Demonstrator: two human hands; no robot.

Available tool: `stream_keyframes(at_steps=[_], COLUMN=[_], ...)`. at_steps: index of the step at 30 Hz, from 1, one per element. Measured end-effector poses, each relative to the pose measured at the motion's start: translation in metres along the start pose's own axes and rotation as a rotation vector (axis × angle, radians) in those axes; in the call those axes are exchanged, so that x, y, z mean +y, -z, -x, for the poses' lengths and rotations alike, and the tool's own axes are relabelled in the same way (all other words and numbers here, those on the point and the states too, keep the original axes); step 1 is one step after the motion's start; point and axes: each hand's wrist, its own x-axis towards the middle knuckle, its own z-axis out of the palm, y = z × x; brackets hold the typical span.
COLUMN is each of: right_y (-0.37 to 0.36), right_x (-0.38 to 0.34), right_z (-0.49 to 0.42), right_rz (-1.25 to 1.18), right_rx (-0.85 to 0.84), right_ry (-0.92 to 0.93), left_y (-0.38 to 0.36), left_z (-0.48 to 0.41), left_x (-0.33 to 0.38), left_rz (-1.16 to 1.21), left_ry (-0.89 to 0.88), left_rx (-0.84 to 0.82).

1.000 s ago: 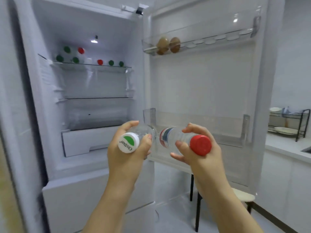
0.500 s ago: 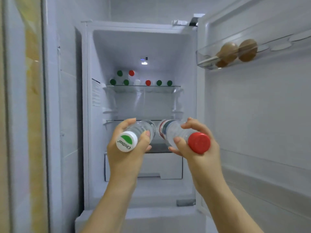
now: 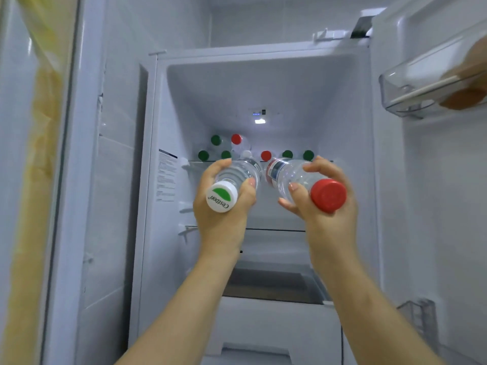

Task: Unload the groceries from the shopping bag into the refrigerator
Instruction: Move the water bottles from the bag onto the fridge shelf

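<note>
My left hand (image 3: pixel 224 209) grips a clear water bottle with a white and green cap (image 3: pixel 222 196), held level with its base pointing into the open refrigerator (image 3: pixel 263 85). A second clear bottle with a red cap (image 3: pixel 328 195) lies the same way in my right hand (image 3: pixel 320 206), which grips it near the neck. Both bottles are in front of the top glass shelf (image 3: pixel 189 161). On that shelf lie several bottles, their green and red caps (image 3: pixel 266 155) facing me. The shopping bag is out of view.
The open door stands at right with a clear egg tray (image 3: pixel 411 93) holding brown eggs (image 3: pixel 463 97). A lower glass shelf (image 3: pixel 274 229) and a white drawer (image 3: pixel 274 322) sit below my hands. A white panel and a yellowish wall are at left.
The view has swung left and closer to the refrigerator's inside. Both hands with their bottles have risen from the lower shelves to the level of the top shelf.
</note>
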Motion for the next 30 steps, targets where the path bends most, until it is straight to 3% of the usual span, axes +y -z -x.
stream_keyframes(at_steps=[9,14,30], right_y=[-0.046,-0.057,-0.059], right_x=[0.071,0.105,0.177], right_z=[-0.064,-0.097,-0.159], right_rz=[0.006,-0.089,0.08], right_rx=[0.1,0.131,0.11], right_ry=[0.11,0.068,0.012], left_y=[-0.012,-0.021,-0.058], left_z=[-0.093,-0.143,-0.215], left_x=[-0.066,-0.102,-0.166], left_rz=[0.172,0.211,-0.023], left_ry=[-0.027,-0.015,-0.095], left_rx=[-0.078,-0.127,-0.323])
